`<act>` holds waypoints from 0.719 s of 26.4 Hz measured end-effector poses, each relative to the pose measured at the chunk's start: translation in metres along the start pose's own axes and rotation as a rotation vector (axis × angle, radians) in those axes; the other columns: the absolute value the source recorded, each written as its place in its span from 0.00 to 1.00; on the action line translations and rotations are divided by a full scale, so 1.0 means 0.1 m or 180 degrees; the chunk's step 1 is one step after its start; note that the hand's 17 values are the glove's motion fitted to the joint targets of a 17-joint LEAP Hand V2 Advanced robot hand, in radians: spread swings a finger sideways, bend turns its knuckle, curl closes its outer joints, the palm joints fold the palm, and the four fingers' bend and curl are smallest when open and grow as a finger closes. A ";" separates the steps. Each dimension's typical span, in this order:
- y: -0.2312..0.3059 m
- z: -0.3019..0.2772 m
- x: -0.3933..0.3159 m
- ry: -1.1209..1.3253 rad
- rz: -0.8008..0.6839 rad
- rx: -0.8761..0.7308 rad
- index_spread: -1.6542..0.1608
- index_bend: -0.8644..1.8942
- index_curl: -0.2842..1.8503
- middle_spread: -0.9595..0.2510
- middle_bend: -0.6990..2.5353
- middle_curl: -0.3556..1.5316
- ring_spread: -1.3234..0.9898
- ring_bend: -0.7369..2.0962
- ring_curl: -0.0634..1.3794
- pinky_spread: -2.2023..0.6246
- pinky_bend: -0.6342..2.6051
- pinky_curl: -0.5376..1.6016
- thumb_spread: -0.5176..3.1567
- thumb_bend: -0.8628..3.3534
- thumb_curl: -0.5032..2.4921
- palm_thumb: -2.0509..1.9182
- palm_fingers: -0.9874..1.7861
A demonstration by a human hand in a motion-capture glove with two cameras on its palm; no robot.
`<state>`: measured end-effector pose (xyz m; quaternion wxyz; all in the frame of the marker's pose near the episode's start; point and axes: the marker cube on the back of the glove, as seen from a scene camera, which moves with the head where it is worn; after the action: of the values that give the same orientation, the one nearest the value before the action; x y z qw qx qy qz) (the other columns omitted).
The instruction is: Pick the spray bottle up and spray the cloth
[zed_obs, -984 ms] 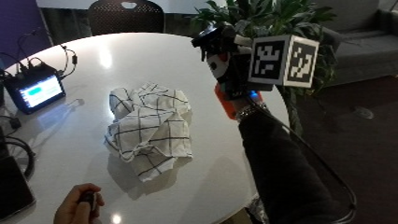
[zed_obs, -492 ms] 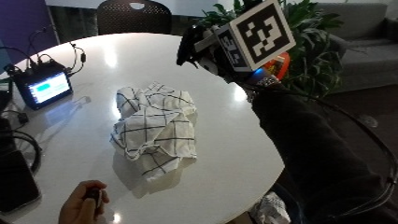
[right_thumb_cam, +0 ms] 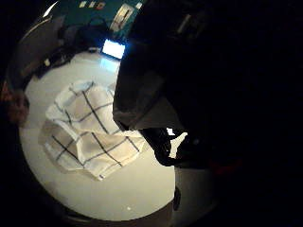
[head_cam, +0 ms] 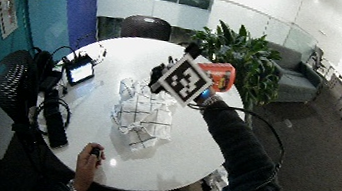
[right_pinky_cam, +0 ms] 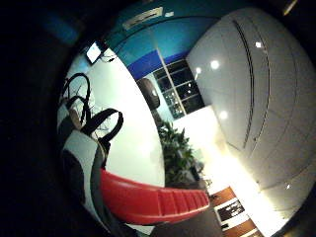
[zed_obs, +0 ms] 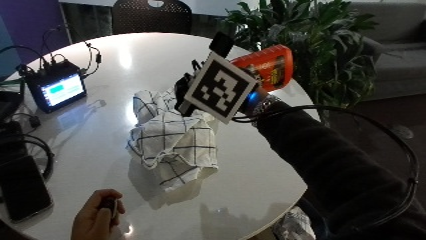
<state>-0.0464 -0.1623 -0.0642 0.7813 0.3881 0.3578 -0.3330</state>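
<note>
The gloved right hand [zed_obs: 190, 92] is raised above the bench [zed_obs: 133, 60], its fingers curled round the neck of the orange spray bottle [zed_obs: 269, 65], which it holds off the surface. The bottle is tipped over so that its long axis runs roughly level: the orange body trails back toward the plant-side edge of the bench, while the head end, hidden behind the hand, points toward the checked cloth [zed_obs: 174, 140]. The cloth lies crumpled near the middle of the bench, directly below and just ahead of the hand. In the thumb-side palm view the cloth [right_thumb_cam: 90, 127] spreads under the dark nozzle end, so the aim looks close to right, and the next move appears to be a squeeze of the trigger. The bare left hand [zed_obs: 96, 217] rests at the near edge of the bench, gripping a small dark object, well apart from the cloth.

Compared with half a second ago, the right hand has come in from beyond the plant-side edge to stand over the cloth, and the bottle has swung from fairly upright to nearly level. The cloth itself has not been disturbed.
</note>
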 end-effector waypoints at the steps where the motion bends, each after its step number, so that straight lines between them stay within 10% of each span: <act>1: 0.04 0.02 -0.08 0.0017 -0.0101 -0.0075 0.76 0.40 0.38 0.63 0.40 0.48 0.49 0.55 0.38 0.67 0.38 0.46 0.37 0.20 0.37 0.72 0.86; 19: -0.04 -0.04 0.05 0.0108 0.0126 -0.0038 0.76 0.39 0.40 0.64 0.40 0.48 0.49 0.55 0.37 0.67 0.38 0.46 0.37 0.20 0.38 0.72 0.86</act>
<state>-0.0480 -0.1620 -0.0710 0.7839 0.3960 0.3652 -0.3087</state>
